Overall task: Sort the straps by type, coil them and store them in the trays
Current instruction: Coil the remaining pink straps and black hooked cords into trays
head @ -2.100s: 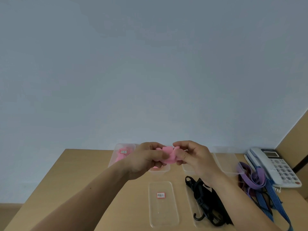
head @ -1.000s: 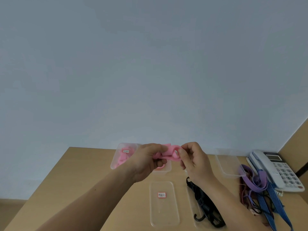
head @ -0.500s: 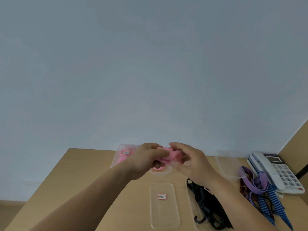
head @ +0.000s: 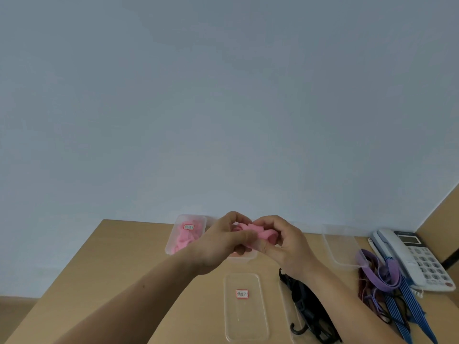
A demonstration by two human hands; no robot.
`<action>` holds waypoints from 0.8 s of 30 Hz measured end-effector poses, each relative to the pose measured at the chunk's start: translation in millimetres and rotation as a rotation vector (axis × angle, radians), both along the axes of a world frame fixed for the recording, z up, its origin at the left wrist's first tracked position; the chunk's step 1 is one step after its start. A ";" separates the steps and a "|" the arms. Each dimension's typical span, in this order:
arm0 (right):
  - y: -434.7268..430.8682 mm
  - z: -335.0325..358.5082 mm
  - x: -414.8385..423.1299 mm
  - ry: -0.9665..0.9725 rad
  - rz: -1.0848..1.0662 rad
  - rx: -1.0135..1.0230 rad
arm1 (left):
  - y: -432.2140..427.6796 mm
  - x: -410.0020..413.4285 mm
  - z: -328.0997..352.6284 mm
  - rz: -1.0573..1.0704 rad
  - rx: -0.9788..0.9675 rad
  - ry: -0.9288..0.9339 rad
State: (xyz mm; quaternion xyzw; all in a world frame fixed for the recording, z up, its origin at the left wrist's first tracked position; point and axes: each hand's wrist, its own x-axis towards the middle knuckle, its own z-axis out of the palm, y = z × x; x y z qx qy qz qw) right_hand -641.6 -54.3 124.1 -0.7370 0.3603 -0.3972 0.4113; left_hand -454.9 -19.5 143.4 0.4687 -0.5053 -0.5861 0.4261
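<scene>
Both hands hold a pink strap (head: 258, 231) in the air above the table. My left hand (head: 223, 242) grips one side of it with curled fingers, and my right hand (head: 283, 242) pinches the other side. A clear tray (head: 173, 244) at the back left holds more pink straps. Another small tray (head: 244, 258) sits partly hidden under my hands. A labelled clear tray (head: 244, 326) lies near the front. Black straps with hooks (head: 308, 309) lie in a tray to its right.
A clear tray (head: 344, 259) stands at the back right. Purple, dark red and blue straps (head: 387, 289) lie in a loose pile beside a white telephone (head: 417, 256) at the table's right edge. The wooden table (head: 111, 269) meets a blue-grey wall.
My hands have drawn closer together around the pink strap, folding it tighter. They stayed above the small tray.
</scene>
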 end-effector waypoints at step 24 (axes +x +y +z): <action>-9.8 -5.1 0.8 -0.149 -0.145 0.177 | -5.3 5.2 -19.2 0.165 -0.236 -0.202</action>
